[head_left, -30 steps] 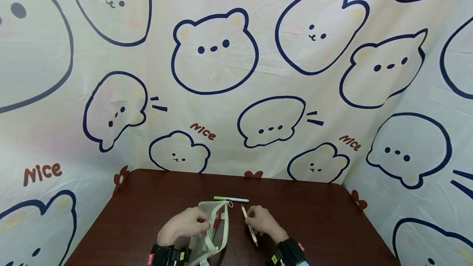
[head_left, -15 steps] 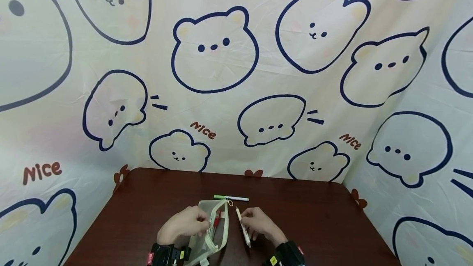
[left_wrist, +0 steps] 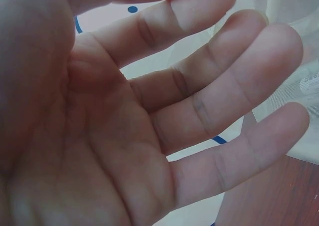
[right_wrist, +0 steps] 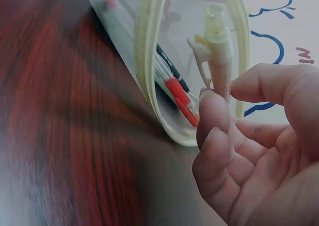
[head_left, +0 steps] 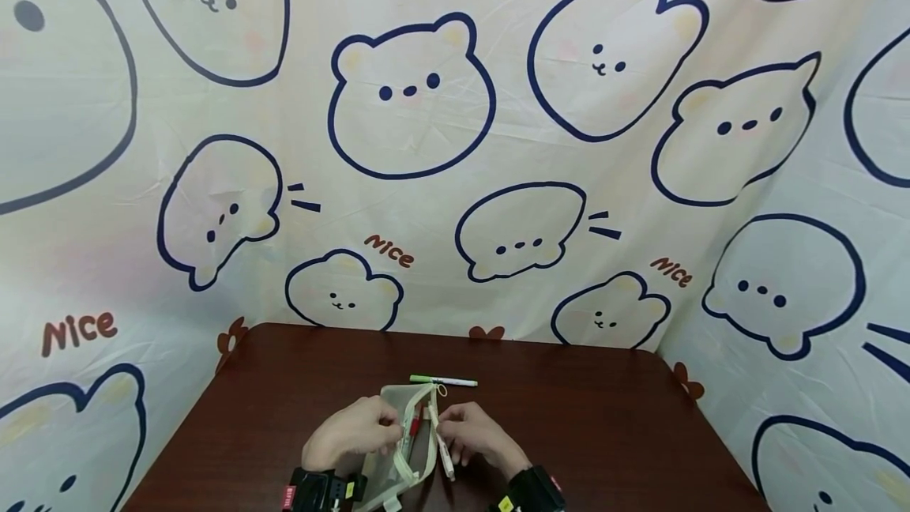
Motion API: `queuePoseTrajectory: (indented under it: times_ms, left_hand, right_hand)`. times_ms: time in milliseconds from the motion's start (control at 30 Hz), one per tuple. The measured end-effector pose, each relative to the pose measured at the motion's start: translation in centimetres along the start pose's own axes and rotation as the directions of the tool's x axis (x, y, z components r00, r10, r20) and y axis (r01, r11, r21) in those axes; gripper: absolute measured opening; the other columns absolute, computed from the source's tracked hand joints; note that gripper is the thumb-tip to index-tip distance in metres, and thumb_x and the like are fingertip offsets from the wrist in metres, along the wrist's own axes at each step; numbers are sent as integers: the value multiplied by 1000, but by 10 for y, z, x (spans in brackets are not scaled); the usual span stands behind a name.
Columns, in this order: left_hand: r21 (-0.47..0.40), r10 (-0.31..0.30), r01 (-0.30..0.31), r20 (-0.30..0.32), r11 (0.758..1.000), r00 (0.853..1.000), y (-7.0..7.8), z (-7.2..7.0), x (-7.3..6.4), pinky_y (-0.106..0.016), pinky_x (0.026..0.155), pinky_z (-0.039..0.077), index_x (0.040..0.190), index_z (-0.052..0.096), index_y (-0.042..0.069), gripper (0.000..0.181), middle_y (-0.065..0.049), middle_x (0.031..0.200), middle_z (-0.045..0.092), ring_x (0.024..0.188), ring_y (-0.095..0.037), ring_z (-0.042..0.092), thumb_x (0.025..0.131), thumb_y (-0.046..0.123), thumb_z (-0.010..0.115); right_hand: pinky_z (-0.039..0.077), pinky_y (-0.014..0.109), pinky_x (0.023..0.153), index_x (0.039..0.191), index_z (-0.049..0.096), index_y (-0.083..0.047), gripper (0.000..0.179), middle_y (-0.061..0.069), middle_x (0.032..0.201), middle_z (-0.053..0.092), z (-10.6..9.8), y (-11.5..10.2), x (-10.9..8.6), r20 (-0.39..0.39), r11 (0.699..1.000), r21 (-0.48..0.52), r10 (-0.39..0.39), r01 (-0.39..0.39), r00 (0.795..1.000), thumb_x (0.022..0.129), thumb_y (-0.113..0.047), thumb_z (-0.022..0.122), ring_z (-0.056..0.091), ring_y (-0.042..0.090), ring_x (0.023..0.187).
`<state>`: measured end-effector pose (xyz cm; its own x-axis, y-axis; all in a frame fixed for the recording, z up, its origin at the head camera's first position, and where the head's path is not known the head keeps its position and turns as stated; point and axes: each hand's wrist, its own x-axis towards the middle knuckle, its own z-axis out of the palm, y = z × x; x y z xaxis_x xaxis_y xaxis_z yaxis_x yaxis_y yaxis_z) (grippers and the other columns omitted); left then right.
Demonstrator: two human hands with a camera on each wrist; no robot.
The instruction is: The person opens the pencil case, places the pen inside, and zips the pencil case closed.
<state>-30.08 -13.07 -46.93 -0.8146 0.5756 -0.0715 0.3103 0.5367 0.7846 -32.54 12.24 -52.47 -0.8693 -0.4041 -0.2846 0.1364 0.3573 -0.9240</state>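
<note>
A translucent pencil case (head_left: 384, 485) with a pale zip edge lies open on the table. My left hand (head_left: 355, 431) pinches its left edge; in the left wrist view the other fingers (left_wrist: 239, 86) stretch out beside the mesh. Between thumb and fingertips, my right hand (head_left: 478, 434) holds a cream pen (right_wrist: 219, 54) with a clip, at the case's right edge. In the right wrist view the pen overlaps the zip-edged opening. Inside the case lie a red-and-clear pen (right_wrist: 180, 94) and a dark pen (right_wrist: 172, 66).
Behind the case, a marker (head_left: 444, 380) with a green end lies on the dark wooden table (head_left: 604, 433). A fabric backdrop (head_left: 419, 212) printed with bear outlines hangs around the table's back and sides. Each wrist wears a black strapped device.
My right hand has moved left with the cream pen, from the table beside the case to the case's right edge. The left hand and case have stayed put.
</note>
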Motion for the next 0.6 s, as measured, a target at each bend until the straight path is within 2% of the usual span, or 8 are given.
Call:
queuePoseTrajectory:
  times_ms: [200,467,600]
  left_hand:
    - [-37,-12,13,27,999,1000,-1,-1,0,-26,48,33,68,63,8,24,-3,65,65,55,-10,54,90,14,55]
    - [-21,-16,17,26,1000,1000,0,-2,0,-25,48,34,65,61,11,25,1,63,64,54,-9,52,89,15,55]
    - [-23,-15,16,27,1000,1000,1,-2,0,-25,48,34,66,62,10,25,2,63,64,55,-9,54,89,15,55]
  right_hand:
    - [41,22,42,115,65,-1,33,1,66,60,10,-2,7,-2,1000,20,-7,7,1000,91,-23,60,50,8,44]
    - [41,20,42,112,68,-3,30,-1,64,59,18,-6,16,-35,999,38,-7,8,999,91,-24,61,50,6,44]
    - [42,20,42,111,69,-4,30,-3,65,60,22,-7,18,-34,998,59,-2,4,999,90,-24,62,50,6,44]
